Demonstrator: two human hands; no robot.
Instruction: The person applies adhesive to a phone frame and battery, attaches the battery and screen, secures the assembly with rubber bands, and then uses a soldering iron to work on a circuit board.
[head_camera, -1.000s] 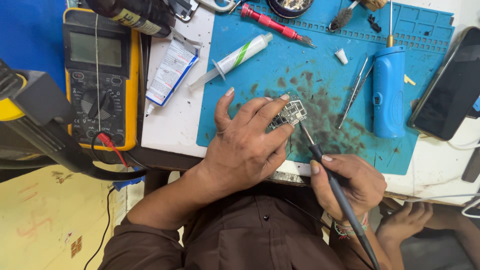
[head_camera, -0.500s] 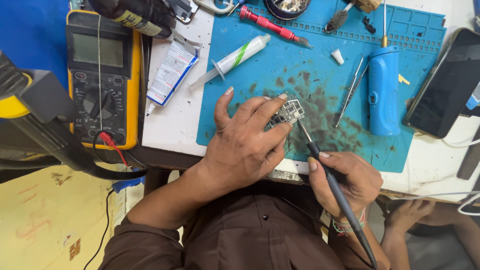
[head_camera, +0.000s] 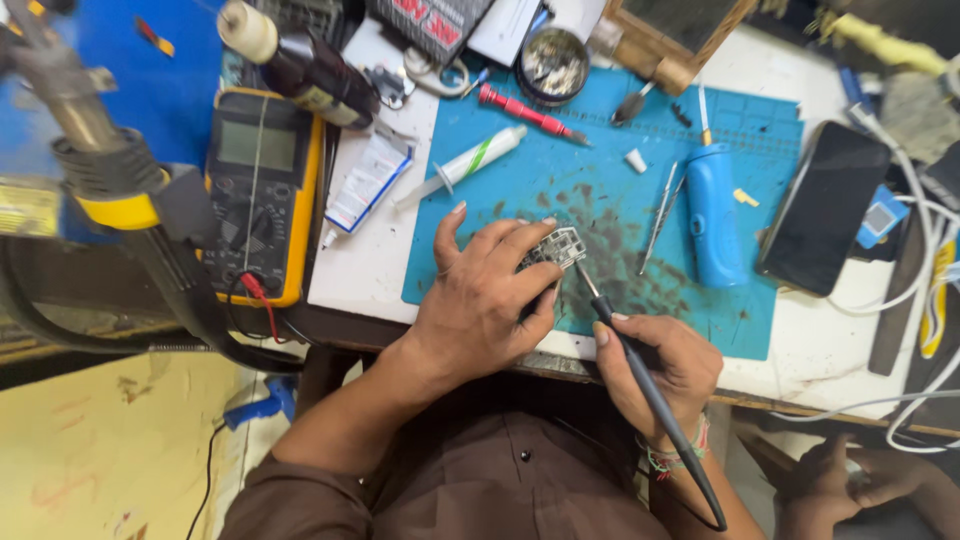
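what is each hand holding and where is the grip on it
The left hand pins a small metal-framed part under its fingertips; the right hand has a pen-like grip on the dark soldering iron, low on its handle near the tip.

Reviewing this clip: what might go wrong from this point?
The soldering iron tip meets the small metal part right beside the left hand fingertips, so a burn seems possible. The right hand grips the iron pen-style; a slip might scorch the blue mat or nudge the tweezers.

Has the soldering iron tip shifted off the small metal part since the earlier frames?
No. The soldering iron tip meets the small metal part, over the blue mat's dark stains as before.
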